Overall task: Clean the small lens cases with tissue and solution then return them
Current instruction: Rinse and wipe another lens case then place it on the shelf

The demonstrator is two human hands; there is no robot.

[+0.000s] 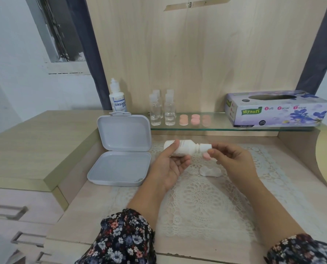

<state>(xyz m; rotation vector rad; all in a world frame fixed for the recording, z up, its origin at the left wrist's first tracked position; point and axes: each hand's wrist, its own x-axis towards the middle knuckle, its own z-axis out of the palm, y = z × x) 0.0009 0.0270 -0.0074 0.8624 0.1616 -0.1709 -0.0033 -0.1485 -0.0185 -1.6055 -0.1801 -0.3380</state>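
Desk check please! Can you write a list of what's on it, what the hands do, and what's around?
Surface: lace mat on a wooden desk.
Job's things: white bottle held sideways; pink cap; clear lens case on the mat; tissue box and pink cases on the glass shelf.
Clutter: open grey box, four clear bottles, labelled bottle.
Hands: left hand holds the bottle; right hand fingers pinch the pink cap.
Cables: nothing seen.
Surroundings: drawers, wood panel.
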